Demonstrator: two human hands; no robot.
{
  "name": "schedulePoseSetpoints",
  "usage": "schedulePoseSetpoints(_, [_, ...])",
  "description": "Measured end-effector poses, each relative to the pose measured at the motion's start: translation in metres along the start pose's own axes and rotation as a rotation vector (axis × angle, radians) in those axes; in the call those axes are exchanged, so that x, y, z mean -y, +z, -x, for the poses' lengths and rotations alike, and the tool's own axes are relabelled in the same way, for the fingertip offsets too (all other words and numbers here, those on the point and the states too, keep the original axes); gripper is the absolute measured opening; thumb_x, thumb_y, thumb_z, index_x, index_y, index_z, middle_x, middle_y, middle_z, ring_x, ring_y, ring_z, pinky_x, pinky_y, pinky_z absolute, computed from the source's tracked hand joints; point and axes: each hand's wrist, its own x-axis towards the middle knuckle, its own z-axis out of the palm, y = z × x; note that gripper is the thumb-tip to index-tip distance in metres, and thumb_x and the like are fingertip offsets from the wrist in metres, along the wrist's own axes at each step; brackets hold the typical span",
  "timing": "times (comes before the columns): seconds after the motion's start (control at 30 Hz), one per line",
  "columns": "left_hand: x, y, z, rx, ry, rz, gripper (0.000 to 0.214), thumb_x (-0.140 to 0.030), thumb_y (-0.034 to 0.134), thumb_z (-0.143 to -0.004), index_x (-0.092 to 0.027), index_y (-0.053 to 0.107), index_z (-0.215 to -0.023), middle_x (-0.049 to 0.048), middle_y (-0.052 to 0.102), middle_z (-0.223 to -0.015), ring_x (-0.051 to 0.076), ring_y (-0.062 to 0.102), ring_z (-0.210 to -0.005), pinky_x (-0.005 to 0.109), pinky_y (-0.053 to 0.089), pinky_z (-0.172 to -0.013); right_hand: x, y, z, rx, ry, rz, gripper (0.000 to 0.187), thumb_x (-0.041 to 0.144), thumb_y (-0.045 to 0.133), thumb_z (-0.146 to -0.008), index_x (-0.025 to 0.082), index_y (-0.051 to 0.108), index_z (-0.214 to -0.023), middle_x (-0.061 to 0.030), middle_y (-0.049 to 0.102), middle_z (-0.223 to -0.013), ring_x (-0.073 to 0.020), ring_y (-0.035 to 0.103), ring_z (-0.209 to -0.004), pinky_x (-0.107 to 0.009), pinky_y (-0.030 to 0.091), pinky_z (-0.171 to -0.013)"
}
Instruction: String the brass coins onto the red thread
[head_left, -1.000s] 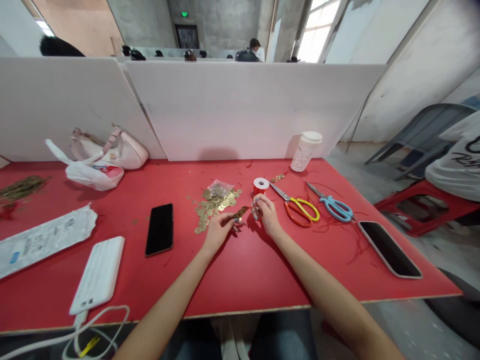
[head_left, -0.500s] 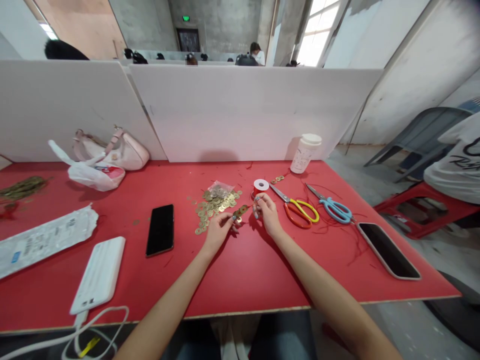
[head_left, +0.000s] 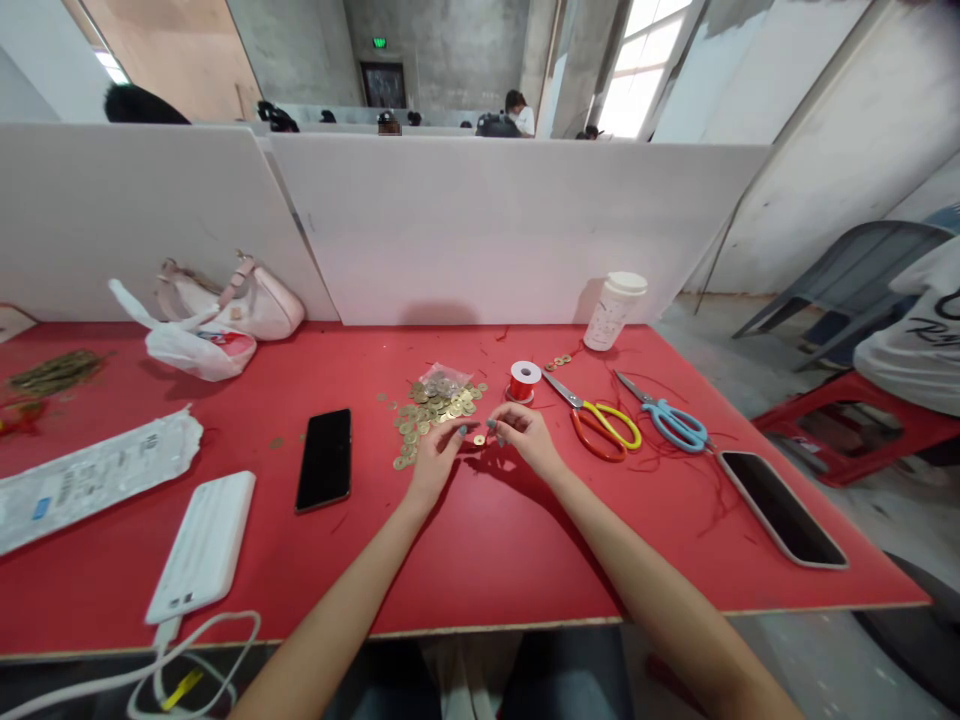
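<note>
Over the red table (head_left: pixel 480 560), my left hand (head_left: pixel 437 455) is closed, its fingertips pinching a short string of brass coins (head_left: pixel 468 426) seen almost edge-on. Close to its right, my right hand (head_left: pixel 527 437) pinches thin red cord that is hard to make out. A single bright coin (head_left: pixel 479 440) with a hole shows between the hands; whether it lies on the table or hangs on the cord I cannot tell. A pile of loose brass coins (head_left: pixel 420 412) spreads just beyond my left hand, with a clear plastic bag (head_left: pixel 445 380) on top. Behind my right hand stands a spool of red cord (head_left: pixel 523 382).
Red-and-yellow scissors (head_left: pixel 609 430), blue scissors (head_left: pixel 675 424) and loose red threads lie to the right, near a phone (head_left: pixel 781 510). A lidded white cup (head_left: pixel 615 312) stands behind. Another phone (head_left: pixel 324 460), a power bank (head_left: pixel 201 545) and a pink bag (head_left: pixel 259 300) are at left.
The coin string has turned from showing its faces to nearly edge-on in my left hand. My right hand has come slightly lower, toward the left hand.
</note>
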Motion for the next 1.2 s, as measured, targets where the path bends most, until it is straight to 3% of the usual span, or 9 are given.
schedulePoseSetpoints(0.2, [0.003,0.006,0.003,0.164,-0.131,0.039,0.038,-0.052,0.071,-0.076,-0.015,0.076,-0.084,0.0095,0.076,-0.081,0.024,0.072,-0.078,0.035,0.059,-0.073,-0.004,-0.001,-0.002,0.012,-0.014,0.001,0.018,0.037,0.072,-0.075,0.020,0.068,-0.079,0.0000,0.067,-0.068,-0.0142,0.059,-0.061,-0.026,0.049,-0.060])
schedulePoseSetpoints(0.4, [0.005,0.006,0.004,0.079,-0.133,0.037,0.030,-0.041,0.079,-0.068,-0.016,0.074,-0.083,0.0062,0.074,-0.077,0.020,0.069,-0.064,0.032,0.059,-0.060,-0.006,-0.003,-0.003,0.036,-0.029,-0.001,0.012,0.032,0.066,-0.078,0.021,0.070,-0.083,-0.0012,0.069,-0.079,-0.0137,0.059,-0.067,-0.026,0.049,-0.065])
schedulePoseSetpoints(0.57, [0.005,0.001,0.001,-0.022,-0.005,-0.150,0.017,-0.032,0.076,-0.070,-0.017,0.071,-0.076,0.0035,0.069,-0.072,0.017,0.066,-0.061,0.030,0.055,-0.061,-0.004,-0.005,0.001,0.131,0.007,-0.079,0.013,0.024,0.060,-0.078,0.021,0.070,-0.084,-0.0016,0.068,-0.080,-0.0142,0.062,-0.072,-0.026,0.050,-0.070])
schedulePoseSetpoints(0.7, [0.005,0.000,-0.001,-0.049,0.060,-0.231,0.016,-0.029,0.077,-0.069,-0.017,0.067,-0.070,0.0023,0.064,-0.073,0.015,0.062,-0.062,0.028,0.051,-0.062,-0.006,-0.004,0.001,0.129,0.022,-0.076,0.009,0.029,0.069,-0.077,0.021,0.069,-0.081,-0.0011,0.068,-0.077,-0.0131,0.062,-0.068,-0.026,0.050,-0.067])
schedulePoseSetpoints(0.8, [0.004,0.000,0.000,-0.026,0.043,-0.204,0.019,-0.031,0.077,-0.068,-0.016,0.065,-0.069,0.0012,0.063,-0.070,0.015,0.061,-0.059,0.027,0.051,-0.060,-0.010,-0.004,-0.002,0.108,0.045,-0.068,0.018,0.034,0.078,-0.071,0.021,0.067,-0.078,0.0001,0.067,-0.074,-0.0131,0.063,-0.067,-0.027,0.052,-0.067])
schedulePoseSetpoints(0.93, [-0.004,0.001,0.016,0.058,-0.050,-0.212,0.024,-0.036,0.077,-0.069,-0.016,0.066,-0.074,0.0011,0.066,-0.065,0.017,0.062,-0.058,0.027,0.050,-0.057,-0.016,-0.004,-0.004,0.097,0.079,-0.095,0.025,0.036,0.081,-0.069,0.021,0.065,-0.080,0.0006,0.068,-0.075,-0.0144,0.067,-0.070,-0.030,0.055,-0.072])
schedulePoseSetpoints(1.03, [-0.013,0.003,0.040,0.142,-0.140,-0.208,0.024,-0.039,0.062,-0.084,-0.016,0.066,-0.079,0.0012,0.065,-0.057,0.018,0.062,-0.051,0.031,0.051,-0.061,-0.017,-0.004,-0.002,0.187,0.134,-0.091,0.023,0.034,0.079,-0.072,0.021,0.065,-0.083,0.0000,0.069,-0.077,-0.0149,0.068,-0.072,-0.030,0.055,-0.074])
schedulePoseSetpoints(1.13, [-0.017,0.004,0.063,0.076,-0.020,-0.553,0.020,-0.031,0.061,-0.086,-0.018,0.068,-0.072,0.0047,0.071,-0.072,0.021,0.066,-0.072,0.035,0.049,-0.076,-0.016,-0.002,0.001,0.341,0.173,-0.010,0.016,0.029,0.074,-0.074,0.019,0.066,-0.084,-0.0015,0.070,-0.078,-0.0149,0.068,-0.070,-0.029,0.055,-0.071])
schedulePoseSetpoints(1.2, [-0.017,0.002,0.073,0.032,0.005,-0.824,0.022,-0.032,0.063,-0.086,-0.019,0.065,-0.068,0.0039,0.067,-0.069,0.023,0.064,-0.073,0.038,0.047,-0.078,-0.016,0.001,0.003,0.418,0.183,0.048,0.013,0.026,0.070,-0.075,0.018,0.066,-0.084,-0.0024,0.070,-0.078,-0.0155,0.069,-0.070,-0.029,0.055,-0.070])
